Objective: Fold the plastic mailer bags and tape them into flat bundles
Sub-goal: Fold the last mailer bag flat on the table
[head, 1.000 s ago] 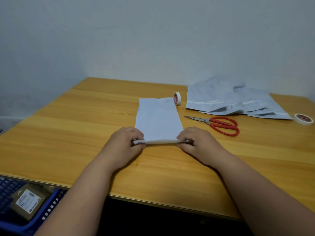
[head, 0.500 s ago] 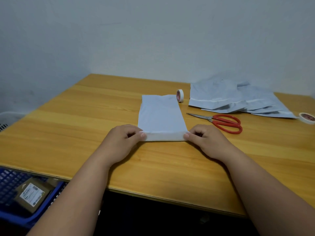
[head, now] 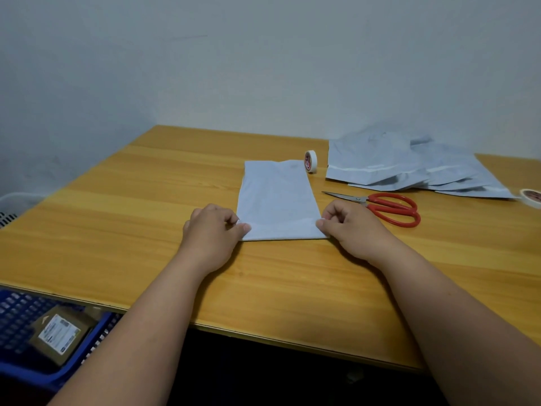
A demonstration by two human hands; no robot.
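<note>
mailer bag (head: 276, 197) long axis runs away from you | your left hand (head: 209, 230), right hand (head: 348, 227) curled, pinching near folded corners

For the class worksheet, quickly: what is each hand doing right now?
Left hand: pinches the near left corner of the folded mailer bag.
Right hand: pinches the bag's near right corner.

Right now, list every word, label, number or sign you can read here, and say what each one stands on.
No text here can be read.
Upright tape roll: red print on its core, too blurred to read.
Flat tape roll at the right edge: red marks, unreadable.
Brown parcel in the blue crate: white printed label, lines too small and blurred to read.
</note>
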